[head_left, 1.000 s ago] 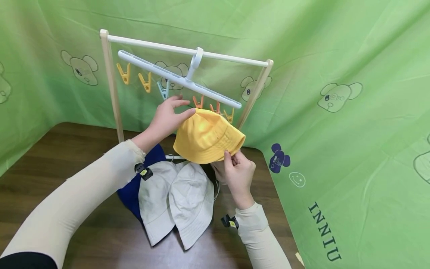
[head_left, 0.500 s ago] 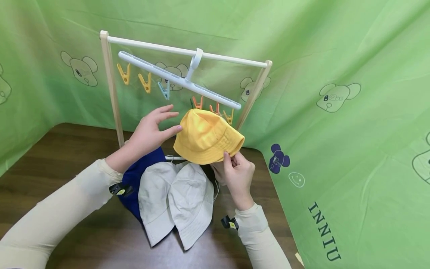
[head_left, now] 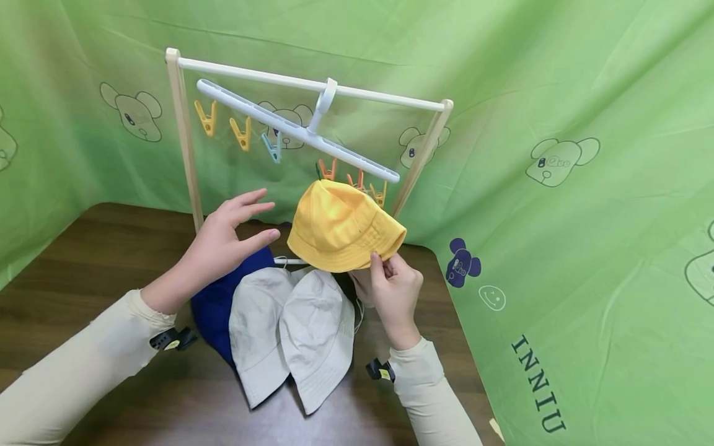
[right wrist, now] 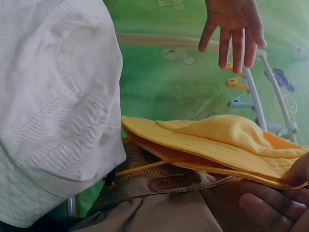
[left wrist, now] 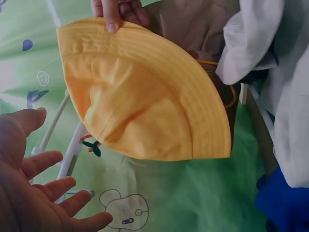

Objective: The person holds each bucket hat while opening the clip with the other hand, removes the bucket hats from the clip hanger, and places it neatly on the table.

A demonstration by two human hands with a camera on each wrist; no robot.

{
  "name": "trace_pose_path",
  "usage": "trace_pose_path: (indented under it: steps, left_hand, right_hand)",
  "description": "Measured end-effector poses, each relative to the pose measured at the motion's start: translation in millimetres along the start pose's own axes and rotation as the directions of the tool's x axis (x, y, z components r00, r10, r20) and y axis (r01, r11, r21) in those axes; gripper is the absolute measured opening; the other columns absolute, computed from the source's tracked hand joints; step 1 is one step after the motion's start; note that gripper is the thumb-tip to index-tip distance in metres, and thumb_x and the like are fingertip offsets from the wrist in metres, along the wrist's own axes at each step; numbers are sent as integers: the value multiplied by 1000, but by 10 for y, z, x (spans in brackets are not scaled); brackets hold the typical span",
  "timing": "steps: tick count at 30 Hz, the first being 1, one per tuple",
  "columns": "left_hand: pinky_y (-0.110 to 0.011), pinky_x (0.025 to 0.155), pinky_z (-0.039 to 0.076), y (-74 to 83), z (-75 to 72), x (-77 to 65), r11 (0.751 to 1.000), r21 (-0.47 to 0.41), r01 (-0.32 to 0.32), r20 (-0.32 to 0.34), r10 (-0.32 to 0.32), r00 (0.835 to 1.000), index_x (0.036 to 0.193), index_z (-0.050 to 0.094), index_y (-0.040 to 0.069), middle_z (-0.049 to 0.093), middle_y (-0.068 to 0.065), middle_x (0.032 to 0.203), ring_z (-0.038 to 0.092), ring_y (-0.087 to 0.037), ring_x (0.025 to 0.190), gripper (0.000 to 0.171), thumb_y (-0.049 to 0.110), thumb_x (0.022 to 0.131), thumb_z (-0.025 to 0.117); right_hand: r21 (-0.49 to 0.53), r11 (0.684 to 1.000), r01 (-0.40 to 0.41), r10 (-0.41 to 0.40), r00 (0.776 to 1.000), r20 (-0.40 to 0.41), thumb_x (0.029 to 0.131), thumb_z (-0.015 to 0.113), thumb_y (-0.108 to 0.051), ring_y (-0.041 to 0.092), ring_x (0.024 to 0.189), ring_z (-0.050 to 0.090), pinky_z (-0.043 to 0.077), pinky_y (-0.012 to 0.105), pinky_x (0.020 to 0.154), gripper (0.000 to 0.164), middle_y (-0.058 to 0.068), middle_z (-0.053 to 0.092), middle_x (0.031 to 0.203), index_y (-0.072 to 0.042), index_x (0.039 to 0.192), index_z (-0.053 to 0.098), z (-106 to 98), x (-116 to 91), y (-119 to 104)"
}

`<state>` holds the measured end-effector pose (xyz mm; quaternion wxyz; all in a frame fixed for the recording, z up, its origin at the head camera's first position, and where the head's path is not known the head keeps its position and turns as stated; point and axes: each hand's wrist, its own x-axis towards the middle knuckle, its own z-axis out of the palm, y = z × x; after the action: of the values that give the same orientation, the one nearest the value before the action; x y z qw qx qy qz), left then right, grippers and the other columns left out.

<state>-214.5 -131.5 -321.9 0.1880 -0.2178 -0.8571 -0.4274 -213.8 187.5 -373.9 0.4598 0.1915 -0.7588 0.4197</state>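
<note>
A yellow bucket hat (head_left: 340,226) is pinched at the brim between the thumb and fingers of my right hand (head_left: 398,297). Its crown, topped by a green sprout (left wrist: 91,148), lies just beneath an orange clothespin (head_left: 327,168); whether the pin grips the fabric I cannot tell. Left of the hat, my left hand (head_left: 220,238) is apart from it, fingers spread and holding nothing. A yellow cord (right wrist: 145,167) shows under the brim in the right wrist view. Behind the right hand is a brown hat (right wrist: 159,208) with a leather patch, mostly hidden in the head view.
A pale blue hanger (head_left: 268,116) hangs tilted from the rack's white bar (head_left: 245,73), with several clothespins below. Two off-white hats (head_left: 318,341) and a dark blue hat (head_left: 211,322) are in front on the wooden table (head_left: 139,378). Green curtain (head_left: 558,80) surrounds it.
My left hand has drawn away from the top of the yellow hat, down and to the left. The right hand and the hat have stayed nearly still.
</note>
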Motion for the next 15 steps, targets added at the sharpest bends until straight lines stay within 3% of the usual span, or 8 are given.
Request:
trace_pose_path:
  steps: [7, 11, 15]
  left_hand:
    - [-61, 111, 36, -25, -57, -184, 999, 26, -26, -25, 27, 999, 140, 64, 13, 47, -5, 158, 38, -32, 148, 53, 29, 92, 79]
    - [-63, 110, 36, -68, -91, -246, 1000, 25, -6, -39, 7, 999, 140, 64, 12, 47, -5, 158, 38, -33, 148, 53, 29, 92, 79]
    - [-62, 111, 36, -148, -98, -316, 999, 19, 29, -35, -28, 999, 140, 64, 12, 46, -3, 158, 37, -32, 148, 53, 28, 92, 79]
  right_hand:
    - [-41, 998, 41, -43, 999, -34, 85, 74, 13, 8, 46, 43, 33, 16, 45, 23, 8, 55, 51, 2, 68, 62, -42, 38, -81]
    - [-38, 999, 35, -36, 998, -46, 84, 72, 16, 10, 47, 50, 37, 14, 47, 17, 13, 62, 55, 6, 71, 65, -75, 65, -117]
    - [-31, 999, 29, -31, 998, -48, 86, 74, 10, 8, 50, 55, 42, 14, 48, 15, 9, 68, 60, 3, 74, 69, -106, 47, -50]
